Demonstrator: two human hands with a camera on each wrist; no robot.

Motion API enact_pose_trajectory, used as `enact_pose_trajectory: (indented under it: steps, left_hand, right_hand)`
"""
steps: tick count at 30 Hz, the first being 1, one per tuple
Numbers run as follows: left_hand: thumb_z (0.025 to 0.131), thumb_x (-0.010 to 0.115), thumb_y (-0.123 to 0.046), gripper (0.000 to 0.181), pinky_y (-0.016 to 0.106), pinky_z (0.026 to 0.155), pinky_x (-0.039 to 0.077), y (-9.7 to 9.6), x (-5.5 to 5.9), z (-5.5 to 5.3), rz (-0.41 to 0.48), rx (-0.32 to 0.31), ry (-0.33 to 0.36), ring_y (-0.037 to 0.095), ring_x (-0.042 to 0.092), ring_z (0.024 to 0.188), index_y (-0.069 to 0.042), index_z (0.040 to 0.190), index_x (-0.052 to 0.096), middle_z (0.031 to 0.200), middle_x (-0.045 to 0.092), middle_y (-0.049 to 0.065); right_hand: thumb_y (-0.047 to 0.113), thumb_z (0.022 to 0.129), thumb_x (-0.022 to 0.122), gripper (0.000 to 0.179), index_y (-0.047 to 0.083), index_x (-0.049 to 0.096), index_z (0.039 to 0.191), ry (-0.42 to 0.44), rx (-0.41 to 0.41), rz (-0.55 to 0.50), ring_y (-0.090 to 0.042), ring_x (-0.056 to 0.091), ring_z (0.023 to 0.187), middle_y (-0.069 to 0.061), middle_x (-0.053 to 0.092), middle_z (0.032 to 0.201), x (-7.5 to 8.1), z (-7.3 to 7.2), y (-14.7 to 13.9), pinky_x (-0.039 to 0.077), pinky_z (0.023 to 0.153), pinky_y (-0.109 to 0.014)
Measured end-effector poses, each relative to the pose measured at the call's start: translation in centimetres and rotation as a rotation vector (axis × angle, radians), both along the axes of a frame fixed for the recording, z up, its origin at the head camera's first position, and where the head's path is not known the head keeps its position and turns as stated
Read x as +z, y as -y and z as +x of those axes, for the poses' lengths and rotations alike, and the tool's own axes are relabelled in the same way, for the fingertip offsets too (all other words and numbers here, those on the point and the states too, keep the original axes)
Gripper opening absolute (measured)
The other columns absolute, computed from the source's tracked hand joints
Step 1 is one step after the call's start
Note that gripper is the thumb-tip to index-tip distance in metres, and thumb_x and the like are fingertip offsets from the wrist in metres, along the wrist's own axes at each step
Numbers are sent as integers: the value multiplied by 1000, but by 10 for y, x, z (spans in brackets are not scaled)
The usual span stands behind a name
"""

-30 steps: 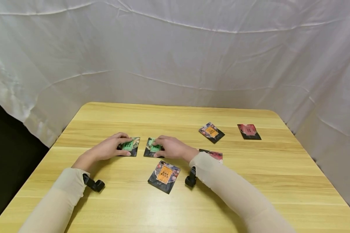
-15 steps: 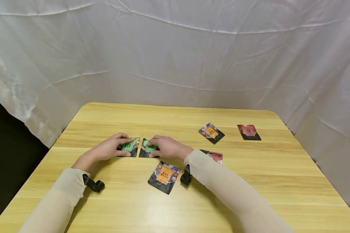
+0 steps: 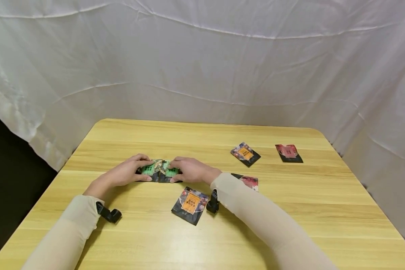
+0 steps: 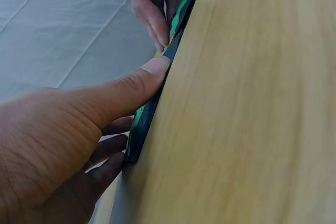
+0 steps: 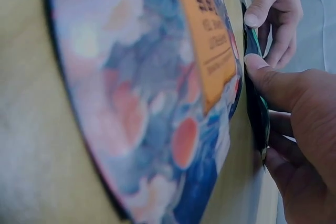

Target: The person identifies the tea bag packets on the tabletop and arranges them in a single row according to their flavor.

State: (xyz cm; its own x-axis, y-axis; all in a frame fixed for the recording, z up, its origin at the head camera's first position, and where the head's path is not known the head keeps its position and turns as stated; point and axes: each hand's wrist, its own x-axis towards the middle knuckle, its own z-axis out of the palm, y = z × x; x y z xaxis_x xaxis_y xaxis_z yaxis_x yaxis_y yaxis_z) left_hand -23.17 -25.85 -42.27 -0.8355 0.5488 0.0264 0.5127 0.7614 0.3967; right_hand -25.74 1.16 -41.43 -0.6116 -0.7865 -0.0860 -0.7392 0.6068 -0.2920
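Two flat black-and-green sachets lie side by side left of the table's middle, their inner edges meeting. My left hand [image 3: 126,171] holds the left green sachet [image 3: 156,173], thumb on its near edge and fingers at its far side. In the left wrist view that sachet [image 4: 144,127] shows nearly edge-on under the thumb. My right hand [image 3: 195,171] grips the right green sachet [image 3: 164,176] the same way, its fingers covering part of the label. In the right wrist view this sachet [image 5: 254,95] sits between thumb and fingers, close to the table.
A sachet with an orange label [image 3: 190,205] lies just in front of my right hand. Farther right are another orange-labelled sachet [image 3: 245,154] and a red one [image 3: 288,153]. My right sleeve partly hides a second red sachet [image 3: 251,182]. White cloth [image 3: 202,67] hangs behind the table [image 3: 141,240].
My right hand has slid its green sachet leftward across the table, closing the gap to the left one. The left hand and the other sachets have stayed put.
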Motion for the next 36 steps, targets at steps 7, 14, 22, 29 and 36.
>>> enact_pose_trajectory:
  steps: [7, 14, 22, 29, 36]
  left_hand:
    - [89, 71, -41, 66, 54, 102, 41, 0, 0, -1, -9, -3, -2, 36, 47, 123, -3, 140, 54, 135, 47, 18]
    - [89, 71, -41, 66, 53, 102, 41, -1, 1, 0, -12, -4, -2, 35, 47, 123, -3, 140, 54, 135, 47, 18]
    - [89, 71, -41, 67, 53, 101, 41, 1, 0, 2, -3, -5, -3, 35, 47, 122, -2, 140, 53, 134, 47, 17]
    - [89, 72, -39, 66, 53, 101, 41, 1, 1, 2, 7, -4, -4, 36, 48, 122, -1, 139, 54, 133, 48, 17]
    - [89, 71, -41, 67, 54, 102, 40, -1, 0, 0, 2, -10, -5, 37, 47, 123, -1, 140, 53, 134, 48, 18]
  right_hand:
    - [45, 94, 62, 56, 15, 55, 140, 1, -6, -6, -16, 51, 125, -1, 51, 138, 1, 0, 0, 41, 105, -31]
    - [45, 94, 62, 55, 16, 55, 140, -3, -5, 1, -16, 51, 125, -1, 51, 139, 1, 0, 0, 41, 105, -32]
    - [47, 94, 62, 56, 15, 55, 140, -12, -2, 25, -17, 50, 126, -2, 51, 140, 2, 0, 3, 41, 105, -32]
    - [47, 93, 63, 57, 15, 55, 140, -19, -3, 35, -17, 48, 128, -2, 50, 141, 2, -1, 4, 39, 107, -31]
    - [52, 94, 58, 60, 14, 54, 140, -40, 7, 38, -17, 48, 128, -3, 49, 141, 0, -2, 3, 39, 106, -31]
